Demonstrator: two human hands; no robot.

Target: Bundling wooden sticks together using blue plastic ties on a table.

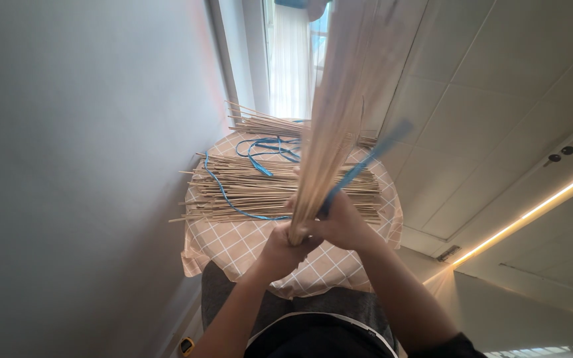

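Checked tablecloth (pixel 233 245) below, both hands' (pixel 313 235) grip clenched around pale upright stick bundle (pixel 339 99), blurred.

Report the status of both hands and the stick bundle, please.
Left hand and right hand both shut on upright bundle of thin pale wooden sticks. Blue cord alongside. More sticks on checked round table.

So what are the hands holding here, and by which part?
Both hands, left and right, grip a bundle of thin sticks at its lower end.
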